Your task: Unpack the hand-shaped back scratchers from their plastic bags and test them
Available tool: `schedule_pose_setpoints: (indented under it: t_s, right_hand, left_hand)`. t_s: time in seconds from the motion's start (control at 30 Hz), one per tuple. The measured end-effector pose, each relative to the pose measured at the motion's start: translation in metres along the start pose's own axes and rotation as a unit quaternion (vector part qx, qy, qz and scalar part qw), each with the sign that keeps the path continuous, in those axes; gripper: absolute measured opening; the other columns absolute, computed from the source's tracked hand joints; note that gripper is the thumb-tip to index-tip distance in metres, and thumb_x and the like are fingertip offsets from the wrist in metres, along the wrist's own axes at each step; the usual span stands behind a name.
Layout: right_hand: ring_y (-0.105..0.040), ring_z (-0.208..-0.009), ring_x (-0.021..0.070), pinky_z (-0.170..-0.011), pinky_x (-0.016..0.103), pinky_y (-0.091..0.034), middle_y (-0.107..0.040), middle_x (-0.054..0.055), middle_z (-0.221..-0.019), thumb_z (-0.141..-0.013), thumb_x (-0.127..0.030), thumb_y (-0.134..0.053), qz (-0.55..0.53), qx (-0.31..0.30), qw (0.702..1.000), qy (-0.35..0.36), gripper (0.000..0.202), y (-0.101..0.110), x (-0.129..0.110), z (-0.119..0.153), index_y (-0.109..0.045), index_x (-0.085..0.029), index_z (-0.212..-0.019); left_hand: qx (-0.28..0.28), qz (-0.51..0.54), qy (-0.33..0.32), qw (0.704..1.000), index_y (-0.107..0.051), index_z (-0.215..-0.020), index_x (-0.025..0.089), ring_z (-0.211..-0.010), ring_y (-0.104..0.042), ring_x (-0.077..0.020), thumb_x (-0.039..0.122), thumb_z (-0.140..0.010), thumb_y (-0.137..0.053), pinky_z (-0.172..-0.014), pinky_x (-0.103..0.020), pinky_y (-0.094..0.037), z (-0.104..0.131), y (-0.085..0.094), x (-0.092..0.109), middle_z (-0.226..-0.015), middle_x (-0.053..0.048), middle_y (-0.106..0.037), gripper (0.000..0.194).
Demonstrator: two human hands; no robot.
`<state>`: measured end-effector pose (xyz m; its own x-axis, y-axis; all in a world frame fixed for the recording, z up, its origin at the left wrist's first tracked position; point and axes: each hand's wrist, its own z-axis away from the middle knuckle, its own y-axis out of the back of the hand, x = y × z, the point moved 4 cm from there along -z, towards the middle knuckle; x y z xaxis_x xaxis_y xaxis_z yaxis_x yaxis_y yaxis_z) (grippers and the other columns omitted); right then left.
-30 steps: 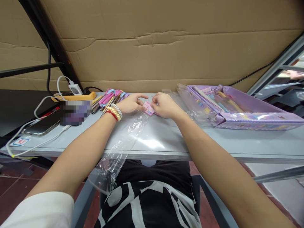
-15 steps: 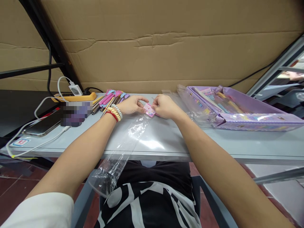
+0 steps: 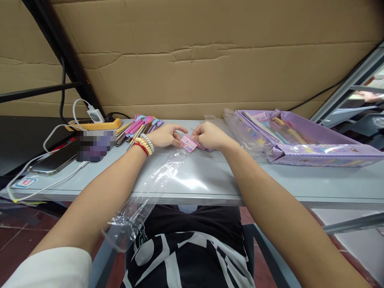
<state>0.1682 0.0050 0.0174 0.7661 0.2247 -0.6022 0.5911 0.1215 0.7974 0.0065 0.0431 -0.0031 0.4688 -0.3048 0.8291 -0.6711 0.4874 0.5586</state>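
A small pink printed piece (image 3: pixel 189 143) lies between my two hands above the grey table. My left hand (image 3: pixel 168 135) has its thumb at the piece's left edge, with the index finger raised above it. On the other side my right hand (image 3: pixel 207 135) pinches the piece's right edge, and more pink material shows under its fingers. A long clear plastic sleeve (image 3: pixel 163 176) runs from beneath my left hand across the table (image 3: pixel 195 190) and hangs over the front edge. Several pens with pink, blue and purple tops (image 3: pixel 139 126) lie left of my left hand.
At the right, a purple box (image 3: pixel 318 154) holds pens and papers, with clear wrapping (image 3: pixel 246 136) beside it. A phone (image 3: pixel 55 158), white cables and a yellow power strip (image 3: pixel 105 125) are at the left. Cardboard (image 3: pixel 195 80) stands behind the table.
The pink piece has shifted slightly down and more pink material shows under my right hand. The plastic sleeve's hanging end has swung a little left.
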Motion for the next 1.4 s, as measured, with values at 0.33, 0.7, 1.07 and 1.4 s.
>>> schedule_pose_setpoints:
  t_s: [0.33,0.7,1.07,1.4]
  right_hand:
    - [-0.042,-0.05,0.0108,-0.049,0.026,-0.032,-0.052,-0.001,-0.056,-0.074,-0.01,-0.054,0.002,-0.013,1.0,0.001,0.014,-0.0011,-0.0013,0.0014,-0.057,-0.018,-0.063]
    - [-0.04,-0.051,0.011,-0.049,0.027,-0.031,-0.051,-0.001,-0.057,-0.081,-0.015,-0.053,0.007,-0.022,1.0,0.016,0.014,-0.0002,-0.0005,0.0021,-0.058,-0.018,-0.068]
    - [-0.052,-0.072,0.0148,-0.066,0.027,-0.037,-0.063,0.005,-0.079,-0.077,-0.012,-0.054,0.126,0.034,0.984,0.125,0.015,0.0003,-0.0019,-0.0035,-0.055,-0.017,-0.063]
    - [-0.056,-0.09,0.02,-0.082,0.032,-0.041,-0.062,0.012,-0.108,-0.079,-0.011,-0.05,0.139,0.115,0.975,0.132,0.014,0.0071,0.0027,-0.0053,-0.053,-0.017,-0.067]
  left_hand:
    - [-0.007,0.016,-0.007,1.0,-0.059,-0.124,0.013,-0.058,-0.058,-0.0112,0.011,-0.065,-0.079,-0.063,-0.026,-0.042,-0.0016,-0.0004,-0.0014,-0.066,0.003,-0.068,0.062]
    - [-0.013,0.02,-0.008,1.0,-0.058,-0.125,0.012,-0.057,-0.057,-0.0103,0.011,-0.066,-0.079,-0.063,-0.026,-0.041,0.0012,-0.0011,0.0019,-0.064,0.004,-0.067,0.063]
    - [-0.013,0.018,0.012,1.0,-0.057,-0.127,0.012,-0.059,-0.059,-0.0118,0.012,-0.064,-0.081,-0.061,-0.026,-0.041,0.0029,-0.0001,0.0035,-0.066,0.002,-0.069,0.067]
    - [-0.025,0.016,0.004,1.0,-0.06,-0.124,0.015,-0.066,-0.064,-0.0141,0.015,-0.063,-0.081,-0.067,-0.027,-0.045,0.0003,0.0023,-0.0048,-0.071,0.0,-0.071,0.065]
